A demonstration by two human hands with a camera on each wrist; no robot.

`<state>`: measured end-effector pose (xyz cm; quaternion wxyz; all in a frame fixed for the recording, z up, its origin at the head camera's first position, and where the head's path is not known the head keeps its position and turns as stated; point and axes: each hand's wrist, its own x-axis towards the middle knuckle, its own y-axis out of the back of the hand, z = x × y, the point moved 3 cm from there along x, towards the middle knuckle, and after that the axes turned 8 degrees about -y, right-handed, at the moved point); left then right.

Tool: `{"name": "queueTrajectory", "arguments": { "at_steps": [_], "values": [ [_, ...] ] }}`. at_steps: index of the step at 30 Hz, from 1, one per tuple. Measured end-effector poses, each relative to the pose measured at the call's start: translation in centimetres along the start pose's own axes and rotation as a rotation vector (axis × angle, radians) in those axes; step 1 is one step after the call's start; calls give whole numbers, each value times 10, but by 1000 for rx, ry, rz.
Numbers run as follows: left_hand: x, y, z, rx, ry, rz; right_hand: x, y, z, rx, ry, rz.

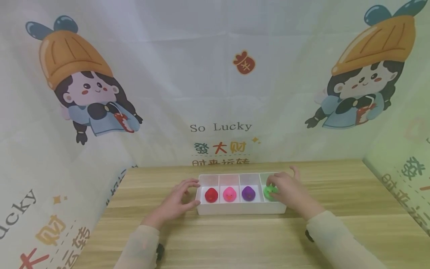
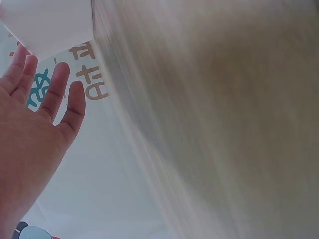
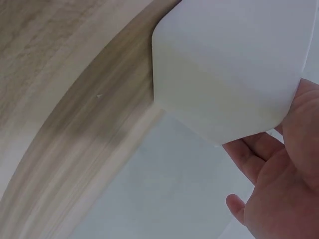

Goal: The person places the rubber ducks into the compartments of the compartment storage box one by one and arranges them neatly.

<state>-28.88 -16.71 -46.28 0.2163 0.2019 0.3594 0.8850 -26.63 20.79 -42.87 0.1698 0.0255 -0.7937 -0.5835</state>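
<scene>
A white box (image 1: 242, 209) with dividers stands on the table, one small rubber duck in each compartment. From left to right these are a red duck (image 1: 211, 195), a pink duck (image 1: 230, 194) showing its beak, a purple duck (image 1: 248, 193) and a green duck (image 1: 270, 192). My right hand (image 1: 289, 189) reaches over the box's right end and pinches the green duck, partly covering it. At the left end, my left hand (image 1: 176, 198) touches the box with thumb and fingers spread, other fingers extended in the left wrist view. The right wrist view hides the duck behind the box wall.
The wood-grain table (image 1: 235, 243) extends around the box on all sides. Behind it hangs a printed cloth (image 1: 174, 82) with cartoon figures and lettering, which also covers both sides.
</scene>
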Motion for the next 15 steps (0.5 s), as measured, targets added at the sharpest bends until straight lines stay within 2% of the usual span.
{"name": "queueTrajectory", "arguments": {
  "at_steps": [10, 15],
  "values": [
    [-2, 1, 1, 5, -7, 7, 7, 2, -6, -75, -28, -81],
    [-2, 1, 2, 6, 4, 7, 9, 4, -6, -43, -41, -112]
  ]
}}
